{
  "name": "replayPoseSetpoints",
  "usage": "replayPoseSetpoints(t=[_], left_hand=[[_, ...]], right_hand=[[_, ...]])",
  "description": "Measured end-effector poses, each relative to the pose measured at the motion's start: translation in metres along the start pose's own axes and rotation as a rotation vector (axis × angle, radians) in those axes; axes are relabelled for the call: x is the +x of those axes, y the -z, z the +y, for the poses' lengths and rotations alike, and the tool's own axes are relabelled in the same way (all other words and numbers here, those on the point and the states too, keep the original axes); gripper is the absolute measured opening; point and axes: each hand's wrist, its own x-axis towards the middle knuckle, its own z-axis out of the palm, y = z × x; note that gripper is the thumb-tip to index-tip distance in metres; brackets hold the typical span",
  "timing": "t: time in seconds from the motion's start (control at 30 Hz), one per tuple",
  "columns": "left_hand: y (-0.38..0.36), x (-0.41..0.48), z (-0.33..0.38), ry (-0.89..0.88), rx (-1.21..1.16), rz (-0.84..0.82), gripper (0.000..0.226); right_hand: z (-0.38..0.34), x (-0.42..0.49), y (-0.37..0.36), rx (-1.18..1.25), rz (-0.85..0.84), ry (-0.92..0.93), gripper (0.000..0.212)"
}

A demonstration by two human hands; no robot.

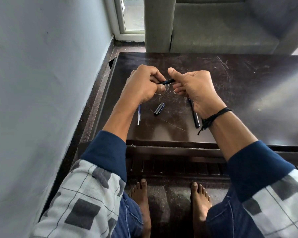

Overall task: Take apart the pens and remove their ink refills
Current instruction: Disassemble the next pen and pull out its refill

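Nearest the table front edge a pen barrel, cap & refill are laid, while above the cap a black pen is pinched by left hand & right hand; unscrewing judged underway, counter-twist req'd next.

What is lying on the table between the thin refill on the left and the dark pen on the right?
A loose pen cap lies between the refill and the pen, in the head view.

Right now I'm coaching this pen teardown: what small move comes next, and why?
Probably twist and pull the two hands apart. The left hand and right hand each pinch one end of the black pen above the table, and it still looks joined.
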Motion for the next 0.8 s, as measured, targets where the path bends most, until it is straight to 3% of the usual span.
replayPoseSetpoints(t=[0.23, 0.5, 0.7, 0.8], left_hand=[[0.0009, 0.0015, -0.0027, 0.006, 0.0, 0.004, 0.028], [-0.0014, 0.0031, -0.0035, -0.007, -0.001, -0.017, 0.027], [0.0008, 0.0036, -0.0067, 0.008, -0.008, -0.002, 0.027], [-0.0003, 0.0026, -0.0047, -0.005, 0.021, 0.011, 0.028]], right_hand=[[0.0001, 0.0046, 0.0032, 0.034, -0.061, 0.017, 0.022], [0.0027, 0.0068, 0.0045, -0.079, -0.027, 0.051, 0.044], [0.0021, 0.006, 0.0058, -0.06, -0.117, 0.067, 0.014], [0.0044, 0.0075, 0.0051, -0.13, -0.094, 0.071, 0.029]])
